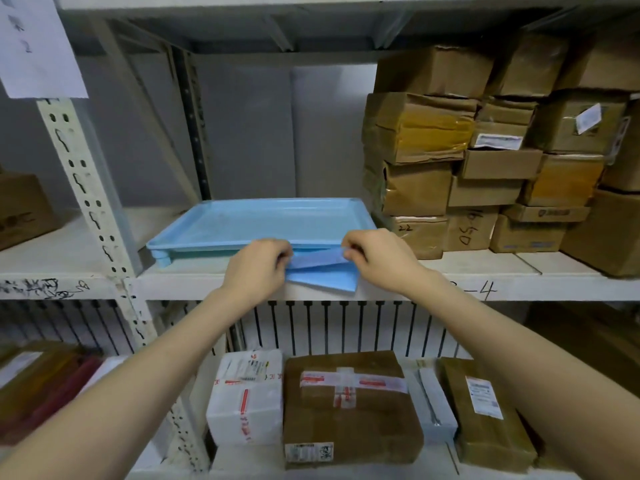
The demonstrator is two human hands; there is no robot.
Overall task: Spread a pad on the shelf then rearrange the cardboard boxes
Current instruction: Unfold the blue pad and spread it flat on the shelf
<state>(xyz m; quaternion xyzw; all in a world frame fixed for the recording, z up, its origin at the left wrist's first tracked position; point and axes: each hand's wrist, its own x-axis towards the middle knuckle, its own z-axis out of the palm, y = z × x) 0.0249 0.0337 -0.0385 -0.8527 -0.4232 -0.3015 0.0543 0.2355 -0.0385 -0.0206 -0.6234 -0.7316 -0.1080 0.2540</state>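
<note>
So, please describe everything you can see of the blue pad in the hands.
The blue pad looks thin and soft, like non-woven sheet, and is still folded in layers. It lies at the shelf's front edge, before the light blue tray, one corner hanging over. The left hand and right hand each pinch its upper edge.

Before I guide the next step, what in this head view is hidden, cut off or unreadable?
- Folded blue pad: full size unknown; the left hand and right hand cover its ends.
- Cardboard boxes: the stack runs past the right edge, and rear rows are hidden by front ones.
- Box labels: too small and blurred to read.
- Shelf under the blue tray: covered.
</note>
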